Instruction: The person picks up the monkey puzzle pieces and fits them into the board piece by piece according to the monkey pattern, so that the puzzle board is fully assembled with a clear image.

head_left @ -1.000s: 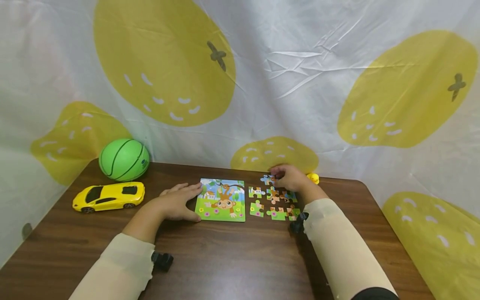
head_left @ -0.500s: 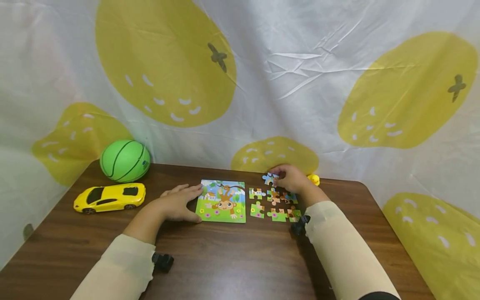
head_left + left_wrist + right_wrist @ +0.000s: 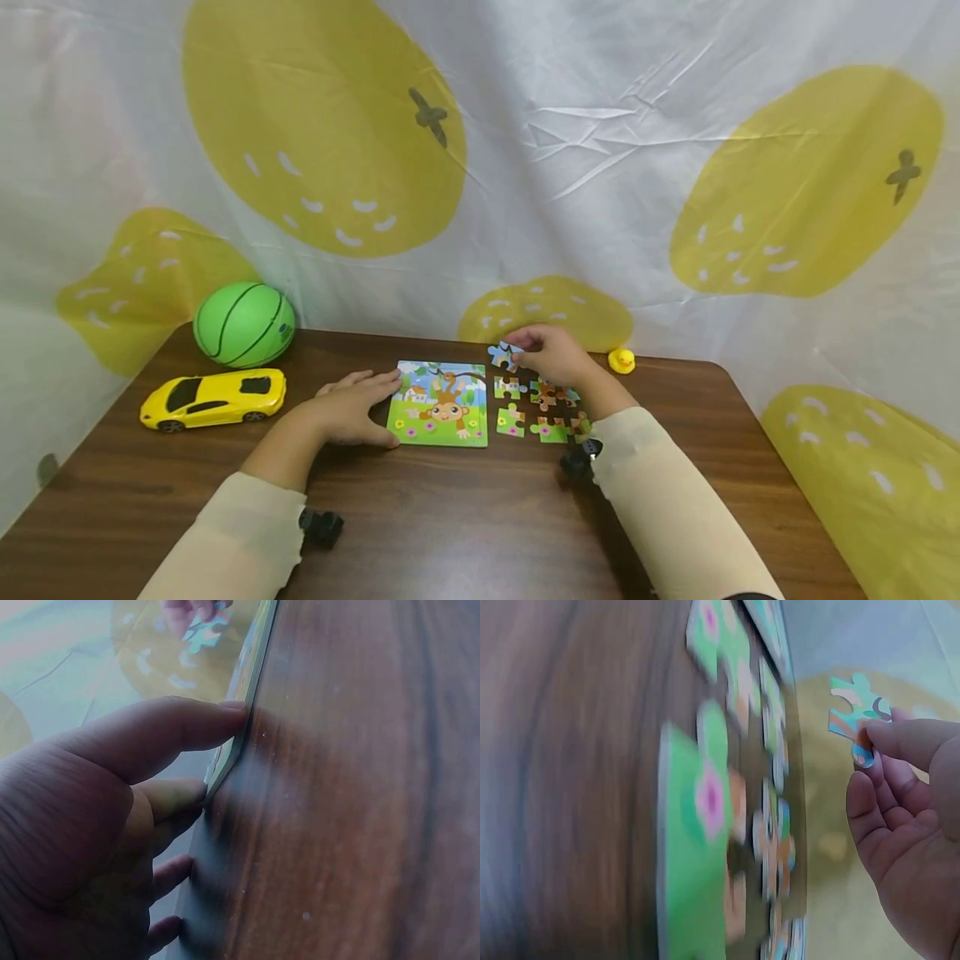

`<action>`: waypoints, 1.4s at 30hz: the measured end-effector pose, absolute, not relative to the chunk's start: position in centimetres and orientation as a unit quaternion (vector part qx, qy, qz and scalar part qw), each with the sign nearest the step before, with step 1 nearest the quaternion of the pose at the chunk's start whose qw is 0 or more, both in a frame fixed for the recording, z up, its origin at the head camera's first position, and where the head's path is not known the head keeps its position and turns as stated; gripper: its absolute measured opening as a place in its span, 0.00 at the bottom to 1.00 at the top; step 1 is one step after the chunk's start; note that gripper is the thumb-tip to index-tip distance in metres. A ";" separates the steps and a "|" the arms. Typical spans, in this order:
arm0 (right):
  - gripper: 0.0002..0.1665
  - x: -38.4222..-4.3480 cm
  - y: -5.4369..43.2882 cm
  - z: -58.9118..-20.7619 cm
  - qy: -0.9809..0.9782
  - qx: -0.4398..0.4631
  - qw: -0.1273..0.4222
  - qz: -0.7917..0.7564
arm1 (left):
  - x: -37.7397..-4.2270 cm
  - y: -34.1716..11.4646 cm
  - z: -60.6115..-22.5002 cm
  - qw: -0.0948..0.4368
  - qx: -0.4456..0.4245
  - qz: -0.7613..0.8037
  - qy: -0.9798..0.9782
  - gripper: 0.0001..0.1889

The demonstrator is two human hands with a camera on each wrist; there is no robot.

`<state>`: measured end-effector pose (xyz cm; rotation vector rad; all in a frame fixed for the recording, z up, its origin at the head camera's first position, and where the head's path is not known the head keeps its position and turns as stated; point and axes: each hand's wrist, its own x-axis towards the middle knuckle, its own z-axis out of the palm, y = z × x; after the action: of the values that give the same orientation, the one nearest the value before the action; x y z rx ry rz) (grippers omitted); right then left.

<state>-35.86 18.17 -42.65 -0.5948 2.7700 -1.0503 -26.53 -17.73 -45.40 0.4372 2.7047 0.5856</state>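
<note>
Puzzle piece (image 3: 859, 709) pinched in right grip (image 3: 558, 358), left grip (image 3: 348, 410) spread against board (image 3: 438, 406), duck (image 3: 621, 361) head-view only

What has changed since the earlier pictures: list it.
The right hand has carried the pinched blue puzzle piece leftward, toward the monkey puzzle, uncovering more of the yellow duck. The left hand, at that puzzle's left edge, the green ball and yellow car stayed put.
</note>
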 end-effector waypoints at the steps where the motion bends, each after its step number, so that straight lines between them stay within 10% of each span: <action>1: 0.19 -35.7 17.7 -42.6 0.912 -0.200 0.065 -0.353 | -26.5 -17.7 -45.4 0.169 0.154 0.207 0.951 0.55; 42: 0.23 -35.9 8.7 -45.1 0.892 -0.233 0.173 -0.346 | -26.8 -17.3 -45.3 0.165 0.159 0.208 0.951 0.56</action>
<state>-35.86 8.72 -45.11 -0.6603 2.5309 -0.9828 -26.79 -17.25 -45.26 0.4518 2.7085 0.5926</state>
